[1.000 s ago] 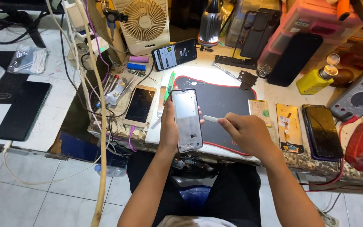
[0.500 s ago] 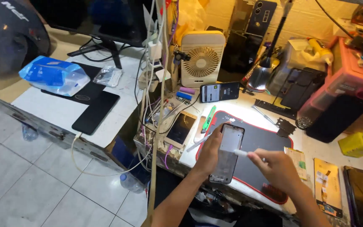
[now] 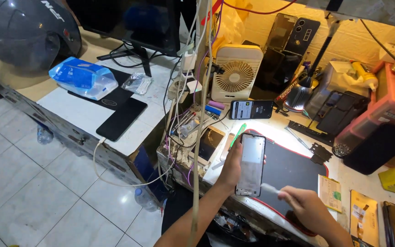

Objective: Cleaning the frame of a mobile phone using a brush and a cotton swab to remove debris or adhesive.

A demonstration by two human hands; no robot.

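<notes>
Left hand [image 3: 232, 167] grips a phone frame [image 3: 251, 163] by its left edge, long axis running away from the person, above the black mat [image 3: 293, 171] on the desk [image 3: 366, 183]. Right hand [image 3: 305, 206], below and right of the frame, pinches a thin, blurred tool [image 3: 270, 189], probably a brush, its tip at the frame's lower end.

Phone repair workshop, cramped bench setup; black work mat [image 3: 293, 171] with red edge under a bright desk lamp [image 3: 300, 93]; several loose phones [image 3: 251, 109] and opened phone backs [image 3: 293, 34] propped on the wall; small desk fan [image 3: 236, 75]; tangled cables [image 3: 193, 114]; parts trays [image 3: 389, 110]; monitor [image 3: 129, 23] and helmet [image 3: 21, 39] on side table; tiled floor [image 3: 33, 183].
</notes>
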